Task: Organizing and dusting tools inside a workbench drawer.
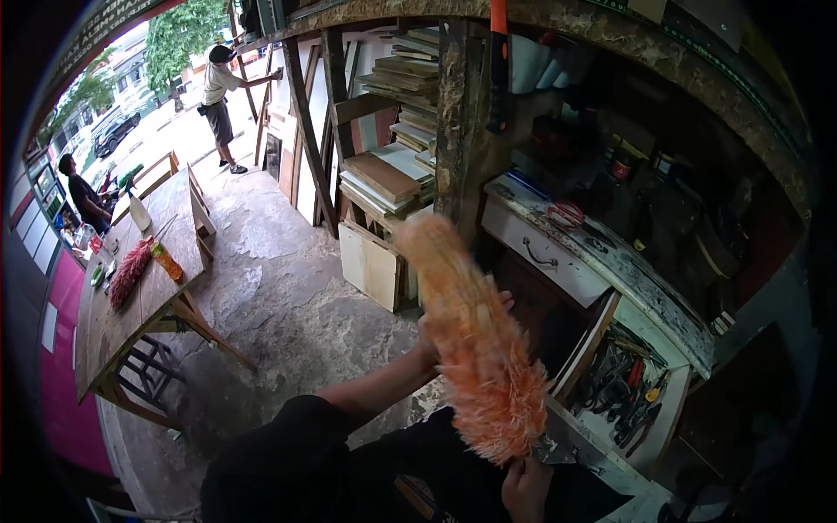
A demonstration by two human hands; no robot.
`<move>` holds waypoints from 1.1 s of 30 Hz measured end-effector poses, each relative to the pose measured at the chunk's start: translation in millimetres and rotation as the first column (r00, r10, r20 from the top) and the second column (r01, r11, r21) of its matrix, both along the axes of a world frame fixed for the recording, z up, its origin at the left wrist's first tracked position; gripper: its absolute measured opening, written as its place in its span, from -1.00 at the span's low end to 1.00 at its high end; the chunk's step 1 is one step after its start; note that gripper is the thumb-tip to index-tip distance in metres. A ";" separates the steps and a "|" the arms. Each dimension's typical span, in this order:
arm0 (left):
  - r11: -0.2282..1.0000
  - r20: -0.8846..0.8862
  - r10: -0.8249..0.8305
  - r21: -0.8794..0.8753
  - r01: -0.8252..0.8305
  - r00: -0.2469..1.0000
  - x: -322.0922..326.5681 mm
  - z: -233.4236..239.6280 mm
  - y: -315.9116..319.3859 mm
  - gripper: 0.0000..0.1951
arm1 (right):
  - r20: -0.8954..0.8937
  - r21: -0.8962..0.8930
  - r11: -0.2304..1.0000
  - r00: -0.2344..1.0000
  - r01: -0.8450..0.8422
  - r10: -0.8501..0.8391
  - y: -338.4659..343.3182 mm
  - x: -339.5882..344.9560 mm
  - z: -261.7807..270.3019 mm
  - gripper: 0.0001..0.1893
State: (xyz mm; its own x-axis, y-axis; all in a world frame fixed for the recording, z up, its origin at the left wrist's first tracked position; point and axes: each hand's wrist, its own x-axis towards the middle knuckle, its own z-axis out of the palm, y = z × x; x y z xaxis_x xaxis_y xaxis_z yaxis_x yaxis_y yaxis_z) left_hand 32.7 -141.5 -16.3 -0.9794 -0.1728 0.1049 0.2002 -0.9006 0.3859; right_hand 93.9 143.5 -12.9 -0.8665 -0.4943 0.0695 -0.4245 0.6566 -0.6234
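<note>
An orange fluffy duster [487, 353] stands slantwise before my chest, its upper end blurred. My right hand [525, 487] is closed at the duster's lower end, by its handle. My left hand [431, 337] is behind the duster's middle, mostly hidden by the fibres; a few fingertips show on the far side, and whether it grips the duster cannot be told. Right of the duster, an open drawer [673, 405] holds pliers and other hand tools. Above it is a worn, paint-spotted countertop [628, 274] with red-handled scissors [565, 216] on it.
A wooden table [157, 242] at the left bears a pink duster [131, 271], a bottle [167, 261] and a spray bottle [139, 212]. Stacked boards [392, 176] stand ahead. One person [219, 91] reaches towards boards outside; another person [85, 196] is beyond the table.
</note>
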 end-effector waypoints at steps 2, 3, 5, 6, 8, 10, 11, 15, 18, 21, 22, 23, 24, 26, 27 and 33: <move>0.984 -0.189 -0.135 0.091 0.154 0.973 0.2 -28.1 -14.0 -0.24 | 0.040 -0.049 0.989 0.989 0.143 -0.141 -4.0 -4.0 3.2 -0.83; 0.964 -0.285 -0.191 0.126 0.234 0.939 -0.4 -35.0 -15.9 -0.21 | 0.043 -0.048 0.988 0.988 0.148 -0.146 -3.0 -2.6 1.8 -0.83; 0.973 -0.205 -0.162 0.127 0.191 0.965 -4.8 -23.0 -6.8 -0.22 | -0.035 -0.133 0.987 0.995 0.087 -0.092 -0.1 0.9 -5.5 -0.82; 0.982 -0.125 -0.128 0.123 0.143 0.984 -6.1 -4.2 1.2 -0.22 | -0.076 -0.172 0.983 0.994 0.059 -0.073 1.9 2.6 -7.8 -0.81; 0.990 -0.043 -0.085 0.108 0.089 0.995 -5.6 -1.3 1.8 -0.22 | -0.014 -0.119 0.990 0.997 0.077 -0.079 4.3 -0.1 -4.9 -0.79; 0.987 -0.287 -0.159 -0.011 0.163 0.945 -8.2 -25.6 -11.2 -0.20 | 0.102 -0.009 0.995 0.990 0.100 -0.099 7.3 -2.6 -1.6 -0.76; 0.979 -0.400 -0.205 -0.074 0.191 0.893 -8.8 -35.8 -15.0 -0.19 | 0.106 -0.009 0.994 0.988 0.110 -0.108 8.1 -1.5 -2.6 -0.76; 0.998 0.258 0.028 -0.057 -0.014 0.966 9.1 5.0 7.7 -0.10 | 0.048 -0.086 0.984 0.987 0.154 -0.150 14.6 4.8 -3.6 -0.74; 0.972 -0.083 -0.156 0.165 0.168 0.984 -13.3 -17.6 -5.5 -0.06 | 0.146 -0.019 0.997 0.987 0.075 -0.071 4.7 2.2 15.7 -0.77; 0.984 -0.255 -0.144 -0.136 0.112 0.956 -4.2 11.6 -1.2 -0.03 | 0.088 -0.198 0.952 0.972 0.233 -0.219 3.4 -10.5 20.5 -0.79; 0.986 -0.252 -0.146 -0.117 0.119 0.957 -5.1 9.3 -1.4 -0.03 | 0.090 -0.180 0.954 0.970 0.240 -0.227 10.7 -9.4 17.5 -0.79; 0.979 -0.350 -0.206 -0.062 0.197 0.914 -8.0 7.0 -4.1 -0.02 | 0.036 -0.212 0.959 0.983 0.185 -0.182 16.6 -8.9 13.5 -0.79; 0.961 -0.447 -0.251 -0.014 0.275 0.859 -10.3 4.2 -5.3 -0.01 | -0.020 -0.242 0.962 0.991 0.126 -0.135 22.2 -8.4 9.9 -0.78; 0.929 -0.541 -0.296 0.031 0.370 0.787 -10.7 6.7 0.9 -0.01 | -0.076 -0.264 0.961 0.992 0.082 -0.105 26.8 -6.4 3.1 -0.78; 0.946 -0.400 -0.284 0.028 0.322 0.871 -7.9 19.7 9.3 0.00 | -0.091 -0.197 0.978 0.991 0.075 -0.094 28.6 -5.4 -0.6 -0.77; 0.922 -0.321 -0.386 -0.166 0.350 0.865 -8.2 11.5 8.2 -0.06 | -0.003 -0.234 0.938 0.964 0.257 -0.265 26.8 -5.6 14.7 -0.78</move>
